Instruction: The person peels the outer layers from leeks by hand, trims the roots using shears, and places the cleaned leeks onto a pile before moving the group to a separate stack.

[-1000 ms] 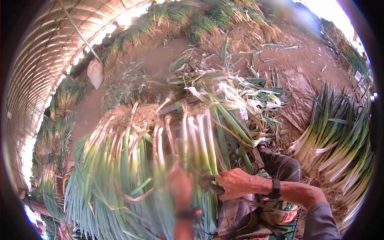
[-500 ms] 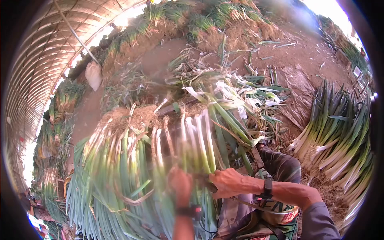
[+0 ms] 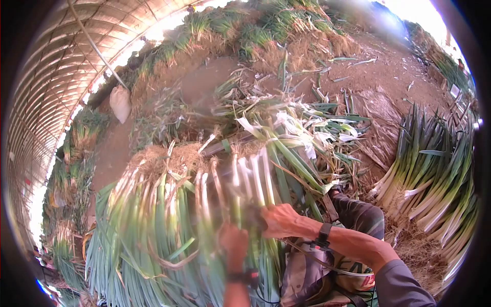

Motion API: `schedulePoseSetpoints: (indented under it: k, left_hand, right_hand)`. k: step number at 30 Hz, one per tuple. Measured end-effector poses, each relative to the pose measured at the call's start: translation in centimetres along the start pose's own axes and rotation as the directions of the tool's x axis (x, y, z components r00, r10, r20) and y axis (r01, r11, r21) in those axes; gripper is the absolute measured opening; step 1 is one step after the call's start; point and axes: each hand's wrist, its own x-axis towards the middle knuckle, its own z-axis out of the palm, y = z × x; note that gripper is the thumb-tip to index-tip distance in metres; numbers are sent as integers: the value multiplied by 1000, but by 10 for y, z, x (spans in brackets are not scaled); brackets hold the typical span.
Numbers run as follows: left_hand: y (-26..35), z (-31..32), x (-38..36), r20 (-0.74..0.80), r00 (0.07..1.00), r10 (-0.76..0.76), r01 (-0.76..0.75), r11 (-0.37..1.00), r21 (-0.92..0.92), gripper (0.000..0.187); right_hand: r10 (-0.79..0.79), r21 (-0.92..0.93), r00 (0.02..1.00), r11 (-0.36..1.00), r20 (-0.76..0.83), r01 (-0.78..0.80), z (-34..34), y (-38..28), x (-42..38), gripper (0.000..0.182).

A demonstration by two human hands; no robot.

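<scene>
A wide row of long green onions (image 3: pixel 153 235) lies in front of me, white stems and roots pointing away and green leaves towards me. My left hand (image 3: pixel 233 243) is closed among the stalks, fingers wrapped round a green onion stem (image 3: pixel 236 202); a smear blurs it. Just to its right, my right hand (image 3: pixel 284 221) is closed, palm side down. Something dark shows at its fingertips, too blurred to name. Bare white stems (image 3: pixel 258 179) stand out beyond both hands.
Peeled leaves and scraps (image 3: pixel 302 128) are heaped beyond the row. Another bundle of green onions (image 3: pixel 434 174) lies to the right. A bucket (image 3: pixel 353 276) stands by my knee. A white sack (image 3: pixel 120 104) hangs at the far left. More bunches (image 3: pixel 286 30) line the back.
My right hand has moved up and slightly left, away from me along the stems. My left hand has moved slightly down and stays closed.
</scene>
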Motion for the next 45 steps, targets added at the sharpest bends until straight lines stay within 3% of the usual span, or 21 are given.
schedulePoseSetpoints:
  k: [2,4,7,9,11,14,17,23,28,29,31,32,34,35,38,41,42,45]
  left_hand:
    - [0,-5,3,70,997,-23,25,999,-27,37]
    - [-1,-10,2,117,993,-20,28,998,-62,40]
    - [4,-14,3,146,988,-58,67,996,-53,40]
    - [6,-15,2,127,991,-44,49,998,-35,39]
    - [2,-8,2,82,996,-16,18,1000,-14,38]
    - [-8,8,3,16,1000,18,-18,1000,11,36]
    - [-7,8,3,33,999,3,-3,1000,9,35]
    - [-13,13,7,68,998,-18,20,1000,-19,33]
    - [-6,3,7,100,993,-57,62,997,-45,34]
    - [-7,4,9,45,998,-35,37,999,-40,35]
    - [-13,10,11,-61,998,9,-10,1000,-27,39]
    - [-6,-3,9,-17,999,-31,29,995,-99,41]
    - [15,-43,5,81,991,-102,119,965,-232,48]
    - [13,-41,6,61,994,-93,104,968,-229,50]
    - [12,-39,9,26,995,-101,104,973,-207,55]
    - [16,-42,9,23,991,-131,133,973,-190,55]
    - [12,-39,8,7,994,-108,107,974,-200,55]
    - [16,-47,2,-3,998,-56,54,973,-223,52]
  right_hand:
    - [27,-19,1000,999,16,-27,7,6,12,77]
    - [-33,-25,986,999,-160,30,13,11,19,46]
    - [-48,-37,972,998,-229,41,7,11,24,32]
    - [-16,-35,984,999,-179,10,1,10,30,46]
    - [33,-28,994,999,-100,-36,-1,12,39,83]
    - [43,-40,993,998,-108,-47,-6,12,50,78]
    - [19,-29,975,999,-220,-26,-13,8,55,33]
    - [-24,-134,957,991,-288,-15,-10,14,78,33]
    - [82,-36,988,996,-132,-87,-27,11,73,29]
    - [108,-5,990,994,-93,-109,-29,11,71,28]
    - [66,0,996,998,-56,-66,-29,12,55,48]
    - [45,3,998,999,-33,-45,-29,13,44,59]
    - [24,55,998,998,65,-28,-45,1,13,63]
    - [13,82,994,996,112,-22,-52,-5,-3,65]
    - [-58,125,989,991,138,41,-56,-10,-46,62]
    - [-189,35,978,982,91,186,-45,-4,-73,43]
    - [-132,94,972,989,195,116,-58,-10,-79,54]
    - [-130,-33,989,991,72,133,-52,-2,-81,55]
